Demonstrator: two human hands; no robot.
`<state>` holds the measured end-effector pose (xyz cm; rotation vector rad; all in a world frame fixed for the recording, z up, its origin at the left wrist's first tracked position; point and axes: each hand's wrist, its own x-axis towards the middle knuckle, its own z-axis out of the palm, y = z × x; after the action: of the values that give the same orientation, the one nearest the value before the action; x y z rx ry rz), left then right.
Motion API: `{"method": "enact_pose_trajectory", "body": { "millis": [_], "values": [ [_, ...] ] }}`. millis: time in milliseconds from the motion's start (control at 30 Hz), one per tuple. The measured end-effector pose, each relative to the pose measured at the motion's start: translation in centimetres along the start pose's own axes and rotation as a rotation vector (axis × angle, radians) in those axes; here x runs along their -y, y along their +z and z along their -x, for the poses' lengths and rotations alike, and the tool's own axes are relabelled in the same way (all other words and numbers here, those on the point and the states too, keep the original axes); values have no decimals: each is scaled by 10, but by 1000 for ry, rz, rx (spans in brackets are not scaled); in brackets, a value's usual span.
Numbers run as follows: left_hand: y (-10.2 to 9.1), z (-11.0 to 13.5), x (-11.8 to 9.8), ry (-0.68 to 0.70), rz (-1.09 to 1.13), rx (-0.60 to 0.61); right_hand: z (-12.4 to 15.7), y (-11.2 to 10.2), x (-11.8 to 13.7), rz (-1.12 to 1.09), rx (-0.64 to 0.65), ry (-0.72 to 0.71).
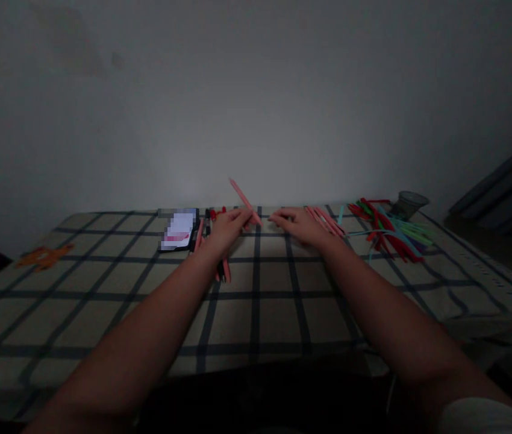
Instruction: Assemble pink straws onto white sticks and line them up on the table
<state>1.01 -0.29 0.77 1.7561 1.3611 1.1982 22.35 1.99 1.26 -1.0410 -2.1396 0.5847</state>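
My left hand (231, 224) is closed around a slim pink pen (240, 191), which slants with its upper end to the left. Its lower end points toward my right hand (300, 225). The fingertips of that hand are pinched together a short way to the right of the pen, and I cannot make out whether anything small is between them. Beside my left wrist lie several pens (225, 270), pink, black and red, partly hidden by the forearm. Just behind and right of my right hand is a group of pink pens (328, 222).
A phone (179, 229) with a lit, blurred screen lies at left. Farther left is an orange flat object (44, 257). At right are red, green and blue strips (387, 232) and a dark cup (410, 204). A checked cloth (278, 322) covers the table, against a wall (256, 102).
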Motion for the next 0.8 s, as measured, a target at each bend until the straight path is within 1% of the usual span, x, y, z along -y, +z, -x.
{"method": "enact_pose_trajectory", "body": {
  "millis": [67,100,200,267,333,433,533,600,667,700,800],
  "values": [
    [3,1,-2,37,6,7,0,13,1,-71,130,-57],
    [4,2,-2,56,-3,26,-1,17,0,-85,162,-66],
    [4,0,1,91,-39,100,-2,23,-7,-96,183,-60],
    [4,0,4,93,-93,109,-3,21,-12,-72,175,-37],
    [4,1,5,92,-199,81,-3,16,-16,-39,155,-9],
    [1,5,3,124,-349,-3,-1,7,-19,31,146,23],
    [-6,7,-2,255,-460,-113,1,3,-18,154,187,-11],
    [-11,6,-2,384,-570,-127,1,4,-16,208,207,-63],
    [-15,3,1,456,-665,-69,0,7,-14,223,224,-123],
    [-16,1,5,460,-710,-20,0,8,-14,227,230,-148],
    [-16,-4,18,383,-767,105,-1,10,-15,252,224,-162]
  ]
}}
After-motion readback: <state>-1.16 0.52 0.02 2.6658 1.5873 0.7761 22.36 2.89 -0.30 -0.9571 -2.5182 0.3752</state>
